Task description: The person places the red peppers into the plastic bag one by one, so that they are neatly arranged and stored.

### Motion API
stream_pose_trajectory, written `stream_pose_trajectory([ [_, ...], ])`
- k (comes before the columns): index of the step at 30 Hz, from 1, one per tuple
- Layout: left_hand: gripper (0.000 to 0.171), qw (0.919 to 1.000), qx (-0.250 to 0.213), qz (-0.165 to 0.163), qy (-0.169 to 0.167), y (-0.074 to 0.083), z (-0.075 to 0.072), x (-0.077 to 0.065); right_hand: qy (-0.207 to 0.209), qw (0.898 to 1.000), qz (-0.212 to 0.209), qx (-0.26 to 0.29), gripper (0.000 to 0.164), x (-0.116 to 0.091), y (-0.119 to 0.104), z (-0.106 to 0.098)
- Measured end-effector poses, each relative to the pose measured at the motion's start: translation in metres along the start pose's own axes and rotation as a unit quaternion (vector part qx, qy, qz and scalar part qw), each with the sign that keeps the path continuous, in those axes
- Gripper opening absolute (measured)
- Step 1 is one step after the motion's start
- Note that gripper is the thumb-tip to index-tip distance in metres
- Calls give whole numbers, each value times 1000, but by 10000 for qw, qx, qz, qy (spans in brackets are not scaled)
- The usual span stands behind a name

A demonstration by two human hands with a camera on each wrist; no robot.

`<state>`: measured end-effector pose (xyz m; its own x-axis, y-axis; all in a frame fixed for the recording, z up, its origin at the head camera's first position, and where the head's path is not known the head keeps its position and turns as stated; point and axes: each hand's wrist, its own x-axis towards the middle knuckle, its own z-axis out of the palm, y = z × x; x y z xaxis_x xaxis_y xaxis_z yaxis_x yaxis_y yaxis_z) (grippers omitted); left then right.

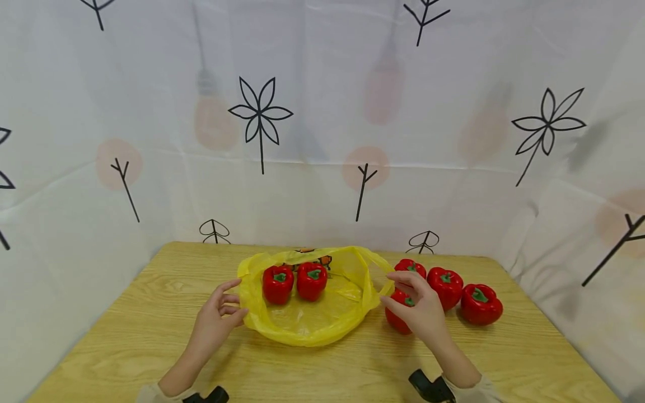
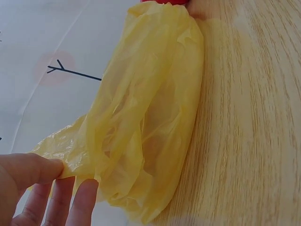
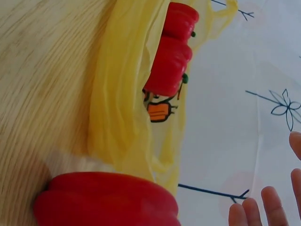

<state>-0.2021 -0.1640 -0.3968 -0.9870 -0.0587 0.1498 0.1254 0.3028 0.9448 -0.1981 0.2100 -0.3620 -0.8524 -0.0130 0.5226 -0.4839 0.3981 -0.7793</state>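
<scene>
A yellow plastic bag lies on the table with its mouth spread wide. Two red bell peppers with green stems are side by side inside it. At the bag's left edge, my left hand pinches the thin plastic between thumb and forefinger, as the left wrist view shows. My right hand hovers by the bag's right handle loop, fingers spread and apart, partly covering a near red bell pepper. In the right wrist view its fingers hold nothing.
More red bell peppers stand to the right of the bag, close to the right hand. The wooden table ends at the back against a white patterned cloth, which also hangs at both sides.
</scene>
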Motion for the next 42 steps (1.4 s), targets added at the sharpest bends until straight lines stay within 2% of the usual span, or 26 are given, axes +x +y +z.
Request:
stream_pose_trajectory([
  [11, 60, 10000, -41, 17, -41, 0, -2, -2, 129, 9995, -45, -279, 38, -5, 13, -13],
  [26, 60, 9999, -125, -89, -27, -2, -3, -2, 4, 9895, 773, -1223, 41, -14, 27, -27],
  [34, 59, 9999, -140, -78, -37, 0, -3, -2, -211, 9847, 877, -1489, 45, -15, 37, -33],
  [42, 59, 9998, -196, -38, -75, -1, -3, -1, -470, 9822, 1260, -1311, 53, -17, 45, -37],
])
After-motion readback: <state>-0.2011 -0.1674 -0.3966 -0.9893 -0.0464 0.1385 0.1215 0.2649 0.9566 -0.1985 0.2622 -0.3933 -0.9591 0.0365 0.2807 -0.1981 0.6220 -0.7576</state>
